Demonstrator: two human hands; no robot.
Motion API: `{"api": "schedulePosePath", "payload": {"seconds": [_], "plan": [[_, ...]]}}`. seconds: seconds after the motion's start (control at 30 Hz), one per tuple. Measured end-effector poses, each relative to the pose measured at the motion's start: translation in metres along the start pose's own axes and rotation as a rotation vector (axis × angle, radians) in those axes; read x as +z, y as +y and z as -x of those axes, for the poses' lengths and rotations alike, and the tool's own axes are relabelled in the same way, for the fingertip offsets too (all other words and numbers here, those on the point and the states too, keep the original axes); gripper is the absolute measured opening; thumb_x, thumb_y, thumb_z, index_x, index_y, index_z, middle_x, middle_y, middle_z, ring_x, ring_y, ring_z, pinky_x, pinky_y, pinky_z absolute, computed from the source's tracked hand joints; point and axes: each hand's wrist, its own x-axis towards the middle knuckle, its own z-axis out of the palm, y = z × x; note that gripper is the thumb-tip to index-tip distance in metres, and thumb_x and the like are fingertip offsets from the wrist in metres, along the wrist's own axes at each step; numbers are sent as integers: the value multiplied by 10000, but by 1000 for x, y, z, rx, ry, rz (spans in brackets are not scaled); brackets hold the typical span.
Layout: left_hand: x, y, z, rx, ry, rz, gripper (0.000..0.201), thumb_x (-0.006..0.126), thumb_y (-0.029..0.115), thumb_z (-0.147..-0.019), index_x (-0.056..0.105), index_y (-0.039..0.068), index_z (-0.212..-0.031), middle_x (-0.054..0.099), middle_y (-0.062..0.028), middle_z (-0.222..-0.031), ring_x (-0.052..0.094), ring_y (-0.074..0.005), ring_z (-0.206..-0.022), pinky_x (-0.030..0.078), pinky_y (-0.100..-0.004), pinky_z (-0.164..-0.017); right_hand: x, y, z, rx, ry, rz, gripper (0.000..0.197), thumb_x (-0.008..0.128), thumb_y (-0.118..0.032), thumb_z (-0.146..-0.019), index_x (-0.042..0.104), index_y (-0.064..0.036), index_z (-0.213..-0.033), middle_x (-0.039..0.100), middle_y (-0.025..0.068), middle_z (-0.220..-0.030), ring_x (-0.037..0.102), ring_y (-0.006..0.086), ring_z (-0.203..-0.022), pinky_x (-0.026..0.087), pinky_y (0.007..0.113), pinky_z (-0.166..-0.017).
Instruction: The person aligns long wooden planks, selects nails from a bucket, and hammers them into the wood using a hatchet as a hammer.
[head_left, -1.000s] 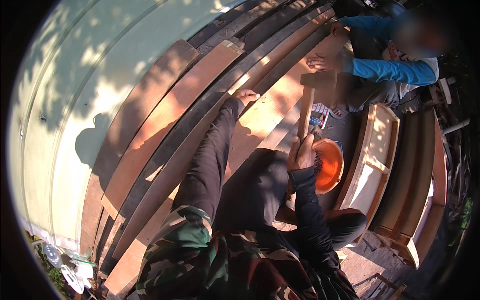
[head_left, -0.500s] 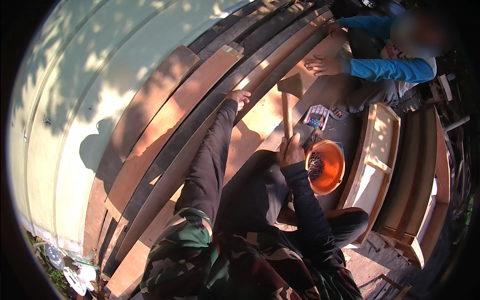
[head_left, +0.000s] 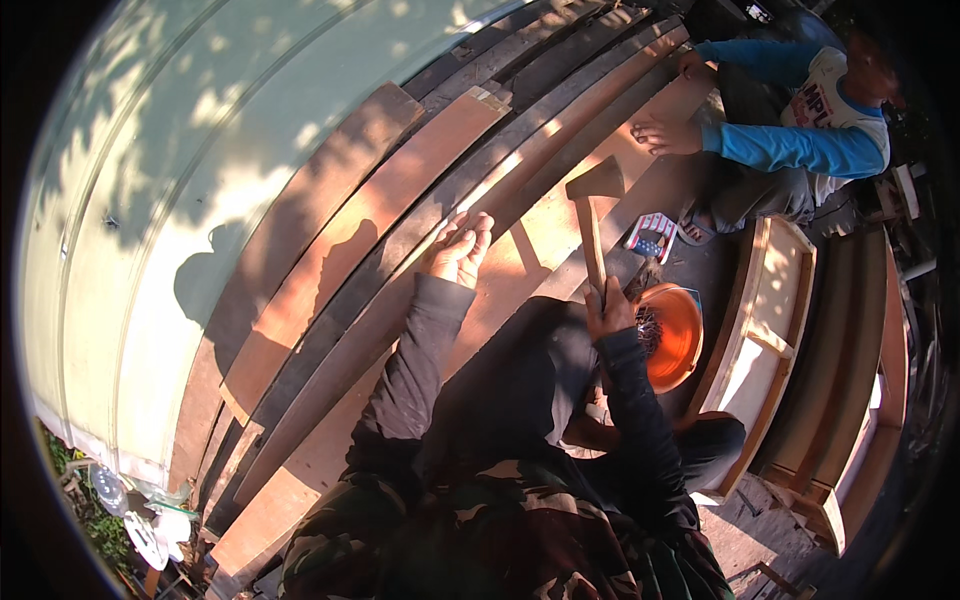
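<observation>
In my right hand [head_left: 612, 308] is the wooden handle of a hatchet [head_left: 595, 182]. The hatchet's broad, dark head points away from me, above a long brown plank [head_left: 510, 285]. My left hand [head_left: 458, 250] is raised over the upright edge of a long board [head_left: 400, 292], palm turned up and fingers curled together; anything small between the fingertips does not show. Right beside my right wrist stands an orange bucket [head_left: 680, 340] with a thin handle, and a heap of nails [head_left: 648, 332] lies in it.
A co-worker in blue sleeves [head_left: 790, 148] sits at the far right, one hand [head_left: 668, 134] resting on the plank's far end. More boards [head_left: 370, 190] lean by the pale wall [head_left: 130, 260] on the left. Wooden frames [head_left: 745, 340] stand on the right. A patterned sandal [head_left: 652, 236] lies near the bucket.
My left hand has come off the board edge, drawn back toward me and turned palm up with the fingers curled. The hatchet stays in my right hand, its head now more in view.
</observation>
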Motion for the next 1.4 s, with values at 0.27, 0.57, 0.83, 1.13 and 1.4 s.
{"api": "schedulePosePath", "payload": {"seconds": [0.27, 0.57, 0.83, 1.13, 1.4], "plan": [[25, -118, 99, -85, -145, -221, 261, 451, 11, -927, 423, -76, -1172, 547, -249, -1173, 549, -307, -1127, 452, -398, -975, -3, -36, 72, 403, 78, -664, 135, 718, -122, -807, 632, -19, -793, 526, -12, -527, 455, 58, -400, 344, 213, -377], [11, -136, 117, -159, -348, -428, 283, 426, -24, -926, 457, -60, -1205, 562, -222, -1212, 563, -263, -1130, 451, -337, -952, -1, -6, 107, 529, -56, -891, 229, 645, -177, -856, 565, -29, -700, 494, 38, -481, 430, 130, -357, 338, 256, -358], [4, -136, 125, -241, -196, -214, 295, 378, 19, -962, 431, -59, -1241, 532, -226, -1235, 539, -269, -1164, 461, -336, -952, 8, 2, 117, 630, -23, -1023, 155, 636, -135, -838, 570, 3, -813, 568, 72, -652, 454, 112, -395, 394, 253, -359], [-2, -120, 123, -263, -232, -674, 154, 577, 93, -886, 643, -15, -972, 621, -33, -805, 555, -87, -712, 454, -213, -672, -10, -9, 107, 598, -28, -905, 215, 627, -177, -844, 556, -7, -734, 491, 50, -517, 419, 119, -358, 386, 268, -350], [4, -96, 98, -302, -327, -877, 114, 651, 122, -840, 640, 17, -882, 597, -3, -744, 557, -62, -707, 453, -207, -646, -13, -27, 99, 583, -16, -898, 193, 654, -148, -831, 536, 4, -840, 519, 52, -605, 433, 114, -368, 363, 254, -345]]}}
